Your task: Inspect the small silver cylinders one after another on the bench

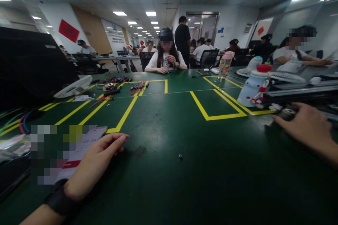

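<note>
My left hand [101, 153], with a black band [62, 198] at its wrist, hovers at or rests on the green table beside a phone [86, 144]. Its fingers are curled with the thumb laid against them; whatever they may hold is hidden. At the far right, my right hand [307, 124] has its thumb and fingers around a round, dark metal part [288, 112], which looks like a small motor. A tiny metal ring-shaped piece [180, 156] lies alone on the table between my hands.
Yellow tape [225, 116] marks the table [158, 123]. Wires and small electronics [111, 88] lie at the left, near a dark monitor [29, 66]. A blue bottle [250, 88], a pink-lidded bottle [225, 66] and metal rails [298, 91] stand right. A person [166, 54] sits opposite.
</note>
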A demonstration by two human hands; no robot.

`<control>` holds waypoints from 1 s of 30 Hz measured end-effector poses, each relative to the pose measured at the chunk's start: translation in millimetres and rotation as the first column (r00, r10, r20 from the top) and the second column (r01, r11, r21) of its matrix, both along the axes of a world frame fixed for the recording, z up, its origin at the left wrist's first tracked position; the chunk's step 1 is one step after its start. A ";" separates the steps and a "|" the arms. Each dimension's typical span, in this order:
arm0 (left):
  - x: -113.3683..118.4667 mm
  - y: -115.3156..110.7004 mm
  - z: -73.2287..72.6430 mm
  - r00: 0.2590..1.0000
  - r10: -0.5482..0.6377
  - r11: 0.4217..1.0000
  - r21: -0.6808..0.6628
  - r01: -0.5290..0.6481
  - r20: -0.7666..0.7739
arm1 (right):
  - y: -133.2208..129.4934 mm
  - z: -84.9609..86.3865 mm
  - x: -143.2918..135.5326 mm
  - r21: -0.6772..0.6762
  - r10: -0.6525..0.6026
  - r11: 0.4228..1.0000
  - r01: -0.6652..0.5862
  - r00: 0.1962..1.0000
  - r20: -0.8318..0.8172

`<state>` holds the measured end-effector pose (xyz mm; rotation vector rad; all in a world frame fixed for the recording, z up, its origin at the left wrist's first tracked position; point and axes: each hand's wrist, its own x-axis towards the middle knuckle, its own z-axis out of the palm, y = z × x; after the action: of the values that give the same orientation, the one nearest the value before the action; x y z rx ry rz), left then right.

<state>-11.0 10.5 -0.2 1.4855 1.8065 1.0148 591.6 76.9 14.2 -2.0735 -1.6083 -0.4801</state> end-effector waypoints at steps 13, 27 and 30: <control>6.0 -6.0 6.6 0.996 -0.033 0.999 -0.030 0.031 -0.088 | -34.8 -2.7 -279.6 -0.249 0.776 0.284 -0.926 0.375 -0.507; 12.4 -8.4 8.7 0.993 -0.046 0.999 -0.027 0.044 -0.106 | 6.4 43.0 -0.9 -0.156 -0.120 0.980 0.126 0.992 0.044; 7.9 -7.9 5.2 0.993 -0.044 0.999 -0.037 0.040 -0.105 | 10.2 36.9 27.3 -0.335 -0.198 0.926 0.173 0.979 -0.040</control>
<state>-3.1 2.5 5.0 1.5765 1.8481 0.8950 618.9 87.0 51.1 -2.4769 -1.5404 -0.1998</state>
